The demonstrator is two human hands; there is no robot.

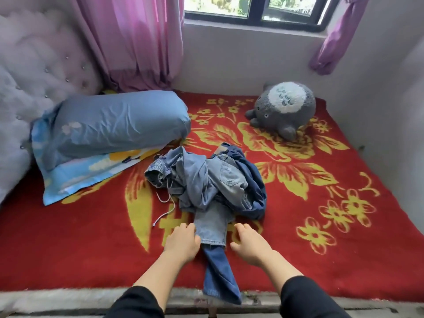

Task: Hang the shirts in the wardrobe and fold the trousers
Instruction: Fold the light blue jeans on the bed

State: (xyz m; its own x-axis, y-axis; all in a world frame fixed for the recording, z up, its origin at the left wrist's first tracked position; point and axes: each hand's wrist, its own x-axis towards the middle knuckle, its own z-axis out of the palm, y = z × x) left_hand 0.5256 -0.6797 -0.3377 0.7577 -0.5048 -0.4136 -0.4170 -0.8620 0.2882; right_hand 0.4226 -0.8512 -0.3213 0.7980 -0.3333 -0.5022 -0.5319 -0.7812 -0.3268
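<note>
Your left hand (182, 243) has its fingers loosely curled against one pale trouser leg (212, 228), and your right hand (249, 245) sits relaxed just beside it. One dark leg (218, 271) runs back behind your fingertips, with the denim heap (206, 180) just past them. Two pillows (114, 125), one plush (284, 106).

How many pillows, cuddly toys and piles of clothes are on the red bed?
Pillows: 2, a blue pillow on a patterned pillow
Cuddly toys: 1, the grey plush toy
Piles of clothes: 1, the heap of jeans
Total: 4
</note>
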